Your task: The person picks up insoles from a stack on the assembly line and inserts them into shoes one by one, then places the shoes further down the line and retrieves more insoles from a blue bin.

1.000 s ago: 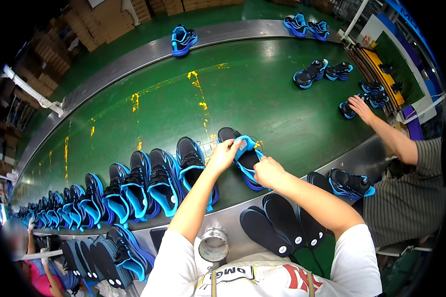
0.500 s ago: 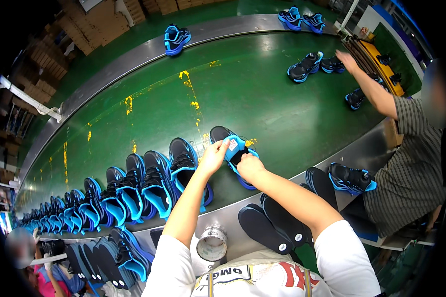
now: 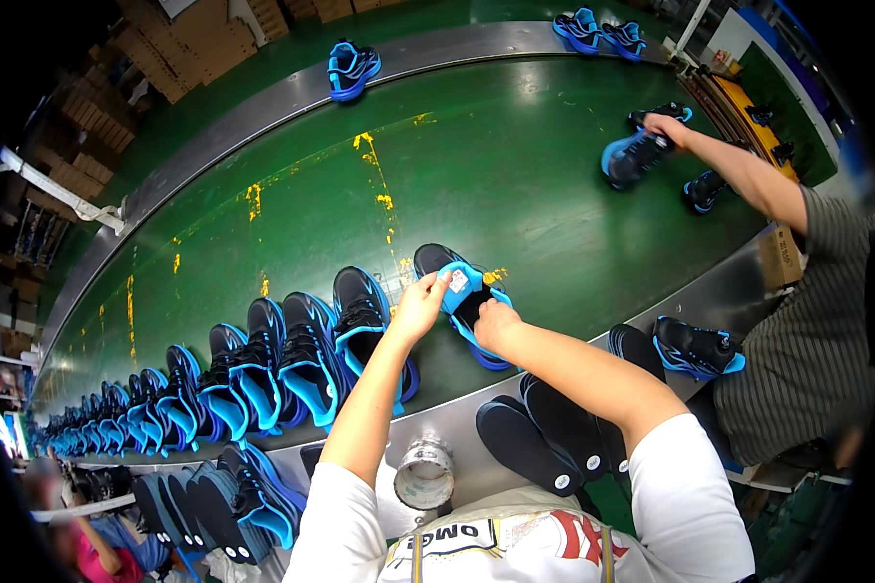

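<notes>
A black and blue sneaker (image 3: 435,259) stands on the green work surface in front of me, its toe away from me. My left hand (image 3: 422,304) pinches its light blue tongue (image 3: 469,289), pulling it up and to the left; a small white label shows there. My right hand (image 3: 496,324) is closed at the shoe's opening, its fingertips partly hidden inside the collar. Whether it also holds something inside the shoe I cannot make out. Just left of my left hand stands another matching sneaker (image 3: 358,291), the closest in a long row.
Black insoles (image 3: 520,442) lie on the metal ledge (image 3: 437,420) near me, beside a round metal cup (image 3: 424,474). Further insoles and a sneaker (image 3: 262,491) are at lower left. On the right a co-worker's hand (image 3: 666,128) grips another sneaker (image 3: 632,160).
My hands stay on the same sneaker with almost no movement. The co-worker's hand has moved left and nearer, and a sneaker there is now lifted and tilted in it.
</notes>
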{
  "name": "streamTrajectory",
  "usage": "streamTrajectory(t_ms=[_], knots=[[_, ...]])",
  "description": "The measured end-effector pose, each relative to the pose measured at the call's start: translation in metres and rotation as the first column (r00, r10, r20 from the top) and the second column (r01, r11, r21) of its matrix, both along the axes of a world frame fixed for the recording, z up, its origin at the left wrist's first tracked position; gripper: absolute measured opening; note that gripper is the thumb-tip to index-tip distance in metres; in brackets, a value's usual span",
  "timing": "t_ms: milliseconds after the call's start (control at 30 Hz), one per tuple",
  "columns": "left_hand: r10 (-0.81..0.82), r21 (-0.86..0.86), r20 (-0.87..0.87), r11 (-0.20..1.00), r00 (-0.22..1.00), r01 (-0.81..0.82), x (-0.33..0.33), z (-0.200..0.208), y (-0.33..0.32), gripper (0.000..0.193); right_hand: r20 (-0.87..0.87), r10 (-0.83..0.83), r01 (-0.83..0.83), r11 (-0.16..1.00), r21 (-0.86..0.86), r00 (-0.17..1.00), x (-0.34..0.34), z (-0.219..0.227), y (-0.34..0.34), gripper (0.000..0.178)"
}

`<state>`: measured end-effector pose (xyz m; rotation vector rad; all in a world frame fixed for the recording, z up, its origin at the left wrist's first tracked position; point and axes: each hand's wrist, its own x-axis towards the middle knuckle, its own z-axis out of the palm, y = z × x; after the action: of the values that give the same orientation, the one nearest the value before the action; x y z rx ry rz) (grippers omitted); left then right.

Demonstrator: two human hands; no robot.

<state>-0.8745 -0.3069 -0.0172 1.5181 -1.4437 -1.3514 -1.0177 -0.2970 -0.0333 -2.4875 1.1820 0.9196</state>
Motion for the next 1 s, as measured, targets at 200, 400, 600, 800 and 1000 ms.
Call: streamTrajectory(t_ms=[200,400,600,800,1000], knots=[[0.049,-0.023,0.062,0.999,0.997,-0.048,0.001,-0.005,-0.003,0.037,-0.136,0.243,-0.224,0.964,0.143,0.96,0.004,0.009,-0.011,0.03],[0.251,-0.331,0.501,0.94,0.828,-0.085,-0.018,0.011,-0.002,0.032,-0.005,0.37,-0.369,0.926,0.08,0.929,-0.011,0.021,-0.012,0.03],[0.222,-0.541,0.755,0.743,0.617,0.395,-0.02,-0.002,-0.003,0.031,0.029,0.073,-0.079,0.916,0.393,0.997,-0.016,0.065,0.001,0.056],[0.061,-0.409,0.791,0.793,0.609,0.451,-0.018,0.007,-0.006,0.034,0.435,-0.067,0.019,0.993,0.113,0.898,-0.037,0.037,0.027,0.031],[0.075,-0.444,0.777,0.769,0.625,0.459,-0.011,0.006,0.009,0.024,0.92,-0.238,0.558,0.829,0.025,0.311,-0.071,0.024,0.099,0.018]])
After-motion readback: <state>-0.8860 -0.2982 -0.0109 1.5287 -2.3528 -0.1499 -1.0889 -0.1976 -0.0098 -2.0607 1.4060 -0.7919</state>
